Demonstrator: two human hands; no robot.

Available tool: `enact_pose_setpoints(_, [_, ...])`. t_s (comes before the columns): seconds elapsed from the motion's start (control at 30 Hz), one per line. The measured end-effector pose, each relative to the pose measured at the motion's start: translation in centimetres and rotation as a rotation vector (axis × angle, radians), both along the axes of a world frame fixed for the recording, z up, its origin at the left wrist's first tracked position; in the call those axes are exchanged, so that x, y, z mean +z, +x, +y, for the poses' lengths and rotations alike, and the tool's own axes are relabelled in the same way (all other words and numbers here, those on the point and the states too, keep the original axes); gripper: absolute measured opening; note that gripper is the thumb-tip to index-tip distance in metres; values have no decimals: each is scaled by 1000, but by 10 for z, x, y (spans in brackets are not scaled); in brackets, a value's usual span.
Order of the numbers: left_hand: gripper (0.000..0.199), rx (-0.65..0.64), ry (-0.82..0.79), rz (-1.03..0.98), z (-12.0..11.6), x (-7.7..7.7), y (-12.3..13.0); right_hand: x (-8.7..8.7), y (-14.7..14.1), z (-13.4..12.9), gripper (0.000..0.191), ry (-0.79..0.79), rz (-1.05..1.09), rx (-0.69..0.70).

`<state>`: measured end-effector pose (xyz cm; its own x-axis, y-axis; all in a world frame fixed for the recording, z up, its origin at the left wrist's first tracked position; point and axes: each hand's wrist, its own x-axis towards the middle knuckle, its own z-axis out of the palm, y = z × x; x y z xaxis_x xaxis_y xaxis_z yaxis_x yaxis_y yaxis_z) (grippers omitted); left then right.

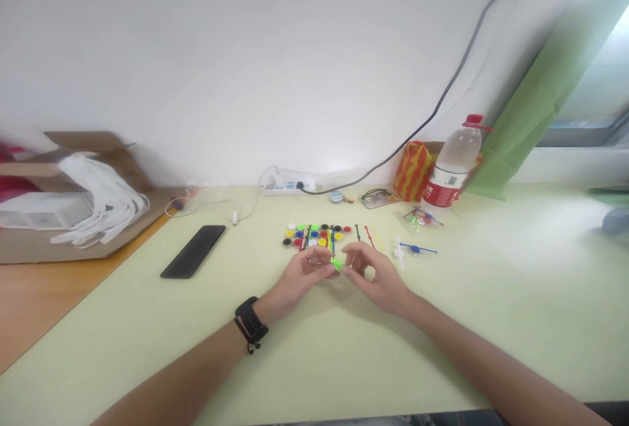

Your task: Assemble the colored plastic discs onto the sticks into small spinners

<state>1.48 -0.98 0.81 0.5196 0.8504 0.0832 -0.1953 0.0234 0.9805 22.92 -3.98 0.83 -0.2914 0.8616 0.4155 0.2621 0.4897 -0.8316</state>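
Observation:
Between my two hands, just above the table, is a small bright green plastic piece [337,263]. My left hand [307,273], with a black watch on its wrist, pinches it from the left. The fingertips of my right hand [376,276] close on its right side. Behind the hands lie several coloured round discs [298,234] in rows, with thin plastic sticks across them. A black stick [358,232], a red stick [369,237] and a yellow one lie apart. Farther right are a white disc with a stick [398,253] and a blue disc with a stick [415,250].
A black phone [193,252] lies at left, near a cardboard box [132,170] with white straps [101,200]. At the back stand a power strip [287,183] and a large water bottle [452,167]. Beside the bottle is a bag of coloured pieces [423,217].

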Motion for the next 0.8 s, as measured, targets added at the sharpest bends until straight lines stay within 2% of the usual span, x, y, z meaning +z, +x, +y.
enact_pose_setpoints(0.17, [30, 52, -4, -8, 2, -3, -1, 5, 0, -2, 50, -75, 144, -6])
enact_pose_setpoints(0.2, [30, 60, -8, 0, 3, -4, -1, 7, 0, -2, 48, -99, 169, -6])
enact_pose_setpoints(0.27, [31, 82, -12, 17, 3, -5, -1, 11, 3, -2, 27, -152, 176, 62])
enact_pose_setpoints(0.3, [32, 93, -16, 23, 4, -5, -1, 13, 4, -2, 30, -177, 166, 127])
enact_pose_setpoints(0.37, [34, 111, -26, 30, 4, -6, -2, 15, 7, -1, 57, -204, 138, 255])
enact_pose_setpoints(0.43, [34, 111, -30, 30, 5, -7, -2, 16, 9, 0, 63, -201, 108, 283])
enact_pose_setpoints(0.63, [32, 73, -10, 15, 4, -7, -1, 10, 1, -1, 26, -169, 96, 56])
enact_pose_setpoints(0.8, [29, 18, -10, 20, 2, -3, -1, 5, -2, -1, 17, -124, 52, 15])
